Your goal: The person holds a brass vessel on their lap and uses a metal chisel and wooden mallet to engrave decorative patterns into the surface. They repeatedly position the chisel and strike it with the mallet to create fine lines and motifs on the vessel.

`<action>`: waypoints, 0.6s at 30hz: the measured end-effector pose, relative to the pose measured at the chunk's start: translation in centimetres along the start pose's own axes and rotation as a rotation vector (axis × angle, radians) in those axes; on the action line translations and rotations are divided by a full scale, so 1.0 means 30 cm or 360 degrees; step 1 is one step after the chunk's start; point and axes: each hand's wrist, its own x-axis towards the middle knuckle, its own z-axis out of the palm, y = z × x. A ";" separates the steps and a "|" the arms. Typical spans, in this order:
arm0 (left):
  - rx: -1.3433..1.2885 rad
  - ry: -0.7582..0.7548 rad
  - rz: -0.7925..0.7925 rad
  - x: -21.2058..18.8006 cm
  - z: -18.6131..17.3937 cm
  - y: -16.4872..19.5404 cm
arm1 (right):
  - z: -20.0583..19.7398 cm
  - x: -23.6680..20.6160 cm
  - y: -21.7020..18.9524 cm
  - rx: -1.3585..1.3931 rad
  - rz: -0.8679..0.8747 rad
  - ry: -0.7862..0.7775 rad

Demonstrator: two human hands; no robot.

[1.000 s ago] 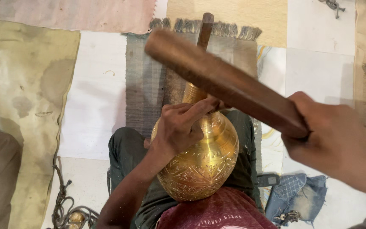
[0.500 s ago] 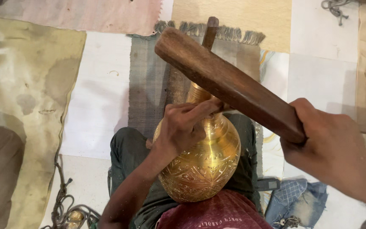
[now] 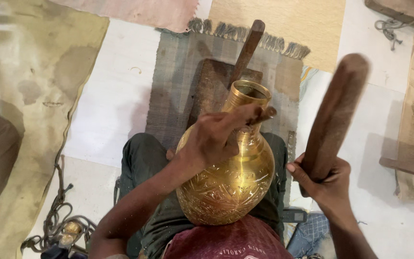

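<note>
As we look down from the head camera, we see a brass vase (image 3: 226,184) lying tilted across our lap, its round engraved belly resting on our dark trousers (image 3: 144,160) just above the maroon shirt (image 3: 228,242) and its open mouth pointing away from us toward the floor mats. Our left hand (image 3: 216,139) wraps over the vase's neck, and its grip is closed firmly around that narrow part, fingers (image 3: 245,115) curled across the top. A thin dark tool seems to poke out from under those fingers on the far side, though we cannot tell what it is.

Our right hand (image 3: 324,180) sits just beside the vase's right flank, apart from it. Its grip is closed tight on the lower end of a thick wooden mallet (image 3: 336,110), which stands raised and leaning slightly right, its rounded head up near the top of the view and well clear of the brass.

Beyond the vase's mouth, a long wooden stake (image 3: 246,50) slants up from behind the rim, over a dark wooden block (image 3: 212,86) that lies on a grey fringed rug (image 3: 178,76). A tan mat (image 3: 279,24) lies beyond the fringe, and a stained cloth (image 3: 29,72) covers the floor on the left. A tangle of rope (image 3: 56,216) lies near our left knee, and a blue patterned cloth (image 3: 307,235) shows by our right leg on the pale tiled floor (image 3: 111,100).
</note>
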 end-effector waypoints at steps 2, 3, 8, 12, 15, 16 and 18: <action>0.0028 0.0101 0.0272 -0.019 -0.010 -0.006 | -0.013 0.014 -0.020 -0.0158 -0.0070 0.0044; 0.0070 0.0114 0.0301 -0.020 -0.007 -0.009 | -0.021 0.020 -0.029 -0.0237 -0.0104 0.0072; -0.0018 0.0031 -0.0066 -0.007 0.008 -0.017 | -0.087 0.101 -0.060 -0.0775 -0.0518 -0.0007; 0.0047 0.0185 0.0148 -0.004 0.009 -0.005 | -0.145 0.176 -0.102 -0.0885 -0.0632 -0.0127; 0.0059 0.0204 0.0187 -0.011 -0.001 0.007 | -0.175 0.209 -0.158 -0.1006 -0.0827 -0.0127; 0.0069 0.0209 0.0205 -0.011 -0.005 0.008 | -0.179 0.218 -0.183 -0.0904 -0.0888 -0.0140; 0.0094 0.0205 0.0216 -0.013 -0.008 0.010 | -0.180 0.226 -0.243 -0.0732 -0.0892 -0.0164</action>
